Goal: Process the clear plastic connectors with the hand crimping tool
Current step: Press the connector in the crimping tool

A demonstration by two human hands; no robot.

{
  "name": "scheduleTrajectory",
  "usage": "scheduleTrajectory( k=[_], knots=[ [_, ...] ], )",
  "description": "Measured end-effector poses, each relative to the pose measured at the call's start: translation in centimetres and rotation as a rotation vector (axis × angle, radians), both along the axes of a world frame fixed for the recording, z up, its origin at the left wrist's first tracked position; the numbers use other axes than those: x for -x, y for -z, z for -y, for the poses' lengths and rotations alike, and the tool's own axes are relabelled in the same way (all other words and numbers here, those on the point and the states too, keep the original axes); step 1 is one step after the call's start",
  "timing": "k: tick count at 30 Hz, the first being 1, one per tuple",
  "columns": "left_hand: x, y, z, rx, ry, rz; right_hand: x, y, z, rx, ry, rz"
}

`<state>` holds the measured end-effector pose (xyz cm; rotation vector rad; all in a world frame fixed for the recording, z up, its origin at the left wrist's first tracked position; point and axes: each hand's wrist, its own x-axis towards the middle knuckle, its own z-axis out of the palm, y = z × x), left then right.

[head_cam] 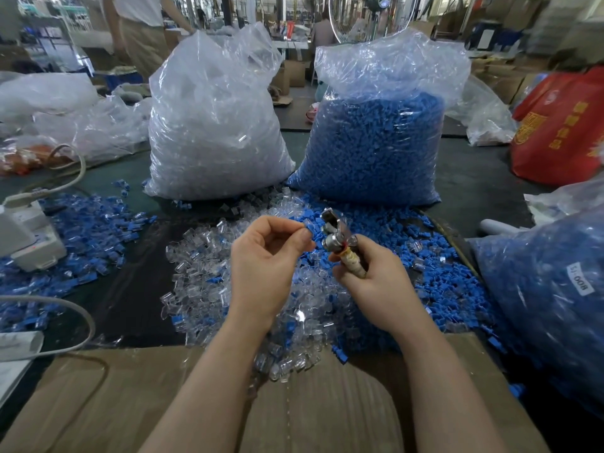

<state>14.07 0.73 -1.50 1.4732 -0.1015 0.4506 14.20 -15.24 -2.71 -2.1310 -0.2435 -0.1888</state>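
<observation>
A small blue-and-clear connector [309, 231] sits pinched between the left hand's [264, 266] thumb and forefinger tips, just beside the metal head of the hand crimping tool [336, 238]. The right hand [376, 279] wraps its curled fingers round the tool's taped handle. Below both sets of fingers spreads a pile of clear connectors [209, 282]; beyond the fingertips stand a bag of clear parts [215, 125] and a bag of blue parts [372, 138].

Left hand [264, 256] raised, fingers pinched, seemingly on something small; right hand [369, 273] fingers curled, gripping.
</observation>
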Motion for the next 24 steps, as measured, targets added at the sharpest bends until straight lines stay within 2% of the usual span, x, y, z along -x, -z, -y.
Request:
scheduleTrajectory(
  k=[13,24],
  knots=[
    [0.13,-0.23,-0.30,-0.082,0.059,0.061,0.19,-0.15,-0.36,0.012,-0.055,-0.007],
    [0.05,-0.10,-0.45,-0.094,0.068,0.077,0.36,-0.12,-0.77,0.101,0.028,0.035]
  ],
)
